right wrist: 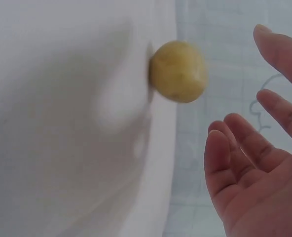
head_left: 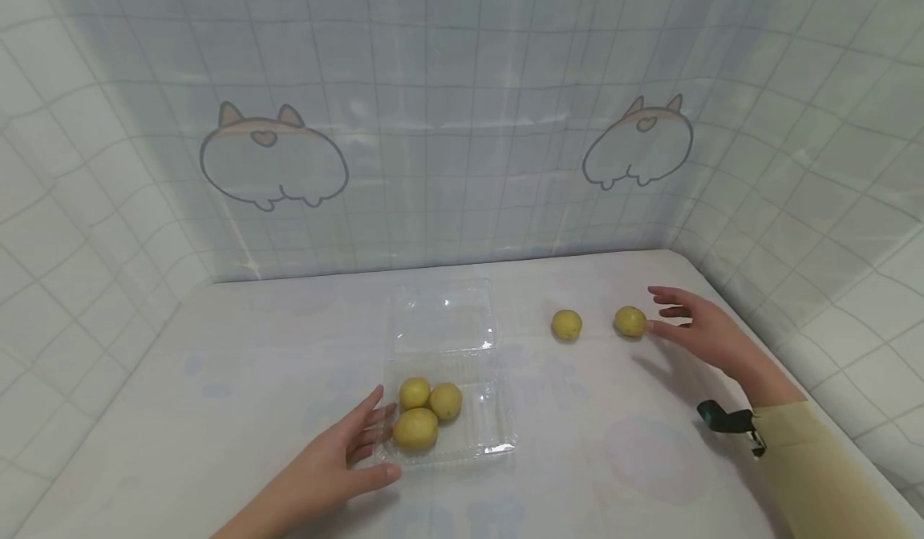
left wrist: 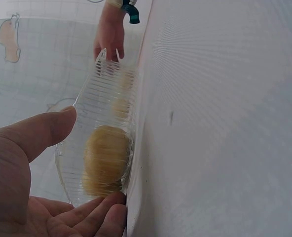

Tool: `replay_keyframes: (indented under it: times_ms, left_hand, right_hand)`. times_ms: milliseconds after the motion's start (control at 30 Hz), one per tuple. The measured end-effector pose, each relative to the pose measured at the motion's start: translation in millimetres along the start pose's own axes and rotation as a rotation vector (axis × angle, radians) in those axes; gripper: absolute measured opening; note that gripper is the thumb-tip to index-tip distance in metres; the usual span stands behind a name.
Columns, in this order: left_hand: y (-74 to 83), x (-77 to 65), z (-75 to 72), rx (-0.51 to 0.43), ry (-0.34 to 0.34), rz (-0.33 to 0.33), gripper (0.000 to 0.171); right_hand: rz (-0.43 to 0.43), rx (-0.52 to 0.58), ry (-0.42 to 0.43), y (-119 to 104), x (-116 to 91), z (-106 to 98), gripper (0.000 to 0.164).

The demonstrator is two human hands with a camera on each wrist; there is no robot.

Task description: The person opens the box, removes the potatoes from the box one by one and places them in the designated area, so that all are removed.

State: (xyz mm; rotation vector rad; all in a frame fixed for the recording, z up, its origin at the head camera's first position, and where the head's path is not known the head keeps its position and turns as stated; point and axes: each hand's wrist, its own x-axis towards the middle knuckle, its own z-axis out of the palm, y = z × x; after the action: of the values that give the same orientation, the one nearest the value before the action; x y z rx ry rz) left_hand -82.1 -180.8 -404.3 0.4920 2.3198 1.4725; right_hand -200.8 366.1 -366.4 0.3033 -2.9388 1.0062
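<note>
A clear plastic clamshell box lies with its lid folded back. Three round yellow fruits sit in the left part of its base; their exact kind cannot be told. My left hand is at the box's left side, thumb by the near corner and fingers along the edge. In the left wrist view, the thumb reaches the ribbed wall's rim. My right hand, fingers spread, is just right of a loose yellow fruit. In the right wrist view, a gap separates them.
Another loose yellow fruit lies between the box and the right hand's fruit. A pale printed cloth covers the table. White grid-patterned sheeting stands behind and on both sides.
</note>
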Motion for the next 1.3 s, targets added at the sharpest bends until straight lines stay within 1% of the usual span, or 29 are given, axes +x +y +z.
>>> replay_keyframes:
  times_ms: [100,233,467,667,767,833,967,1233,1300]
  left_hand:
    - [0.7,0.7,0.1,-0.001,0.005,-0.027,0.1]
    - [1.9,1.2,-0.2,0.001,0.008,-0.044,0.1]
    - [1.0,1.2,-0.6,-0.009,0.003,-0.021,0.099]
    - [1.7,2.0,0.3,0.009,0.017,-0.052,0.101]
    - [2.1,2.0,0.1,0.002,0.017,-0.055,0.101]
    - [2.5,1.7,-0.3,-0.008,0.012,-0.044,0.101]
    - [2.9,1.6,-0.9,-0.018,0.006,-0.034,0.1]
    - [2.0,1.6,0.3,0.007,0.016,-0.074,0.103]
    - [1.6,1.3,0.1,0.012,0.018,-0.075,0.103]
  right_hand:
    - [-0.009,0.013,0.01,-7,-1,-1,0.07]
    - [-0.032,0.023,0.015,-18,-1,0,0.066]
    - [-0.066,0.043,-0.003,-42,-1,10,0.064]
    - [-0.115,0.066,-0.017,-64,1,20,0.066]
    - [-0.135,0.064,-0.019,-73,3,27,0.064]
    - [-0.15,0.076,-0.027,-78,5,31,0.063]
    - [-0.189,0.11,-0.052,-90,7,38,0.061]
    - [-0.301,0.114,-0.084,-112,6,52,0.059]
    - [-0.318,0.136,-0.098,-116,5,56,0.059]
